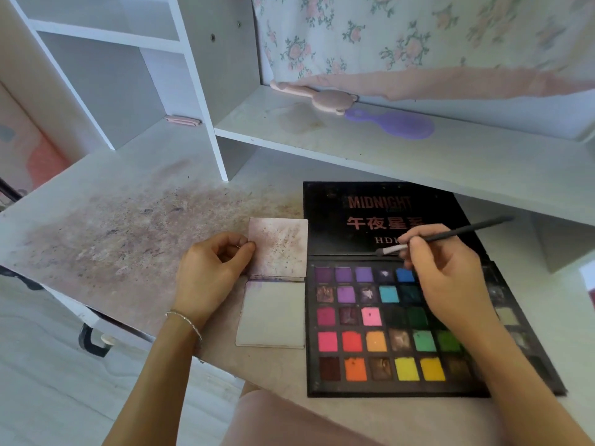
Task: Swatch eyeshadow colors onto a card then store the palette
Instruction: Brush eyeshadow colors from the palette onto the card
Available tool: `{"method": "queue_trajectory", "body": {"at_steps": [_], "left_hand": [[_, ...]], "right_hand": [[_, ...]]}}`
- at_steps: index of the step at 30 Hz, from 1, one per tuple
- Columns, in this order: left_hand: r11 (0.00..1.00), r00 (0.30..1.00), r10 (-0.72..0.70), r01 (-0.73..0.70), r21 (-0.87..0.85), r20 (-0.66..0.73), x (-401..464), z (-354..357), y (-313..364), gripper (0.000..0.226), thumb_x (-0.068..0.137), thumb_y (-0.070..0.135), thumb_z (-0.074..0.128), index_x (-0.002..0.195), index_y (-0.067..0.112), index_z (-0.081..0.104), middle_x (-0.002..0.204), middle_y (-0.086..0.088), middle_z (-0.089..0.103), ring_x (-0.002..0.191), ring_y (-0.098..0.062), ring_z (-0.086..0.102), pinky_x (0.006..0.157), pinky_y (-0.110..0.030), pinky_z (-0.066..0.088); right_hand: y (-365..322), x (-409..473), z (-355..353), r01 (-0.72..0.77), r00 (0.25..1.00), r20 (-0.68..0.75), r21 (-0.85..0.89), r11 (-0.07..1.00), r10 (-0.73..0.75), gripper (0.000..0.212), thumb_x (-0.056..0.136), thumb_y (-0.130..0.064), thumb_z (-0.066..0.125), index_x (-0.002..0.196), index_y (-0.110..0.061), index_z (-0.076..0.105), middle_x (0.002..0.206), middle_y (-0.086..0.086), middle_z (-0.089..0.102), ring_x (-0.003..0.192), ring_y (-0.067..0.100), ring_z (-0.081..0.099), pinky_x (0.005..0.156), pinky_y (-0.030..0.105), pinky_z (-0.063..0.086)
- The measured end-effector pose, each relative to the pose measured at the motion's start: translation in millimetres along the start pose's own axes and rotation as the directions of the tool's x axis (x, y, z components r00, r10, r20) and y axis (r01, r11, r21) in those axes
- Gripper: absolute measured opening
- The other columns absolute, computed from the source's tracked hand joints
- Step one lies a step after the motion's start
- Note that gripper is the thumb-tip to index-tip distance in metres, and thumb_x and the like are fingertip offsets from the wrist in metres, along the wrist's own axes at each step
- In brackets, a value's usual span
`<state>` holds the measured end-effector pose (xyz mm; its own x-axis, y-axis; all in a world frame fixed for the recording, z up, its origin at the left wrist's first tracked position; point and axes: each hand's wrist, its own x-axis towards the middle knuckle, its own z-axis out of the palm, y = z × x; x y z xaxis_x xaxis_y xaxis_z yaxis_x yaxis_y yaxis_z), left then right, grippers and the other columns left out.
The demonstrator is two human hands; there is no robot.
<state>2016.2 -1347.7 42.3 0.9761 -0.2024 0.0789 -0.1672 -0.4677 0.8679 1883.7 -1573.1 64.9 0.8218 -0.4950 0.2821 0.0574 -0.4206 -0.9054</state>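
Observation:
A black eyeshadow palette (pixel 360 387) lies open on the desk at the right, its lid flat behind the rows of coloured pans. Left of it lies a folded white card (pixel 273 317), its upper half speckled with pink and purple stains. My left hand (pixel 212 272) pinches the left edge of that stained upper half between thumb and fingers. My right hand (pixel 450 278) hovers over the palette's upper right pans and grips a thin black brush (pixel 450 235). The brush's pale tip points left above the hinge, clear of the pans.
The desk top (pixel 122 226) left of the card is stained with powder. A raised shelf (pixel 354 146) behind the palette carries a pink hand mirror (pixel 322 96) and a purple hairbrush (pixel 396 123). White cubby shelves (pixel 135 43) stand at the back left. The desk's front edge runs close to my arms.

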Motion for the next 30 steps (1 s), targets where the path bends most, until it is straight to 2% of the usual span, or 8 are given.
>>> {"method": "queue_trajectory", "body": {"at_steps": [2, 6, 9, 15, 20, 27, 30], "left_hand": [[1.0, 1.0, 0.007, -0.007, 0.005, 0.003, 0, 0, 1, 0.011, 0.082, 0.019, 0.066, 0.071, 0.022, 0.065, 0.068, -0.006, 0.067, 0.068, -0.026, 0.064, 0.076, -0.047, 0.053], [1.0, 1.0, 0.025, -0.025, 0.005, -0.003, -1, 1, 3, 0.015, 0.082, 0.016, 0.065, 0.068, 0.023, 0.064, 0.067, -0.006, 0.067, 0.066, -0.025, 0.063, 0.075, -0.043, 0.054], [0.999, 0.999, 0.034, -0.034, -0.002, 0.0, -1, 1, 3, 0.018, 0.082, 0.015, 0.065, 0.068, 0.024, 0.063, 0.067, -0.005, 0.067, 0.065, -0.024, 0.063, 0.073, -0.039, 0.053], [0.999, 0.999, 0.05, -0.05, -0.002, -0.001, 0, 1, -1, 0.017, 0.082, 0.015, 0.065, 0.067, 0.024, 0.063, 0.065, -0.004, 0.066, 0.062, -0.022, 0.062, 0.068, -0.033, 0.051], [0.999, 0.999, 0.051, -0.052, -0.014, -0.01, 2, 1, -5, 0.024, 0.081, 0.015, 0.067, 0.062, 0.03, 0.061, 0.055, 0.007, 0.063, 0.054, -0.009, 0.058, 0.058, -0.015, 0.046], [0.999, 0.999, 0.046, -0.046, -0.018, -0.002, 3, 1, -8, 0.022, 0.081, 0.017, 0.066, 0.064, 0.029, 0.062, 0.057, 0.013, 0.064, 0.054, -0.006, 0.058, 0.058, -0.014, 0.046], [0.999, 0.999, 0.048, -0.048, -0.021, 0.0, 3, 1, -8, 0.02, 0.081, 0.016, 0.066, 0.065, 0.028, 0.063, 0.056, 0.007, 0.064, 0.053, -0.005, 0.058, 0.058, -0.014, 0.046]], "right_hand": [[6, 1, -7, 0.019, 1.0, -0.019, -0.085, 0.996, -0.02, 0.028, 0.091, -0.008, 0.044, 0.078, -0.032, 0.05, 0.07, -0.007, 0.059, 0.067, 0.002, 0.057, 0.056, 0.01, 0.046], [12, 2, -15, 0.041, 0.998, 0.052, -0.19, 0.981, -0.032, 0.03, 0.088, -0.007, 0.046, 0.076, -0.034, 0.05, 0.074, -0.008, 0.06, 0.076, 0.004, 0.06, 0.061, 0.01, 0.047], [12, 0, -13, 0.042, 0.994, 0.112, -0.254, 0.966, -0.014, 0.024, 0.087, -0.013, 0.047, 0.074, -0.033, 0.05, 0.072, -0.009, 0.06, 0.075, 0.004, 0.06, 0.058, 0.015, 0.046], [10, -1, -7, 0.045, 0.983, 0.185, -0.277, 0.96, 0.008, 0.025, 0.085, -0.009, 0.05, 0.072, -0.03, 0.051, 0.071, -0.009, 0.061, 0.077, -0.005, 0.055, 0.058, 0.004, 0.041], [9, -1, -9, 0.068, 0.988, 0.155, -0.285, 0.956, -0.025, 0.029, 0.084, -0.008, 0.05, 0.069, -0.033, 0.05, 0.067, -0.008, 0.059, 0.075, 0.0, 0.054, 0.059, 0.006, 0.042], [10, -1, -8, 0.068, 0.987, 0.161, -0.294, 0.953, -0.021, 0.03, 0.084, -0.007, 0.051, 0.069, -0.033, 0.05, 0.07, -0.007, 0.061, 0.079, 0.0, 0.054, 0.06, 0.006, 0.042], [10, -1, -8, 0.085, 0.985, 0.171, -0.294, 0.952, -0.035, 0.03, 0.085, -0.007, 0.05, 0.07, -0.033, 0.05, 0.07, -0.007, 0.061, 0.077, 0.004, 0.056, 0.058, 0.008, 0.043]]}}
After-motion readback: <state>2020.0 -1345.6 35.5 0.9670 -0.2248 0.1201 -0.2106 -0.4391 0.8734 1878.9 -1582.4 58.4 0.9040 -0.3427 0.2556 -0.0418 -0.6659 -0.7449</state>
